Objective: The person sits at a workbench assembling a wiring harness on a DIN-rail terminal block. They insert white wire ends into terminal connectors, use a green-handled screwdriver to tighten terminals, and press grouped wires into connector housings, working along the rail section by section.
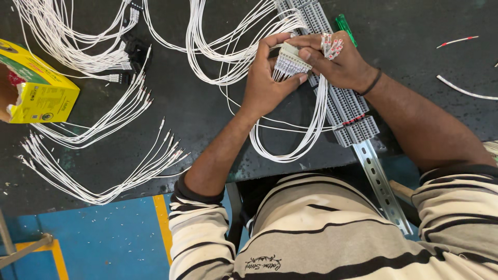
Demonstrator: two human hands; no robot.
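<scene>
My striped shirt (321,228) fills the bottom. Above the counter (207,119) both hands are closed on a small white connector block (291,59), lifted off so its white wires (290,140) hang free: left hand (267,80) pinches it, right hand (340,62) steadies it, also clutching red-tipped ferrules (332,45).

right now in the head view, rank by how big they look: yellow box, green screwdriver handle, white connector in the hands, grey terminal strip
1. grey terminal strip
2. yellow box
3. white connector, held by both the left hand and right hand
4. green screwdriver handle, partly hidden
</scene>
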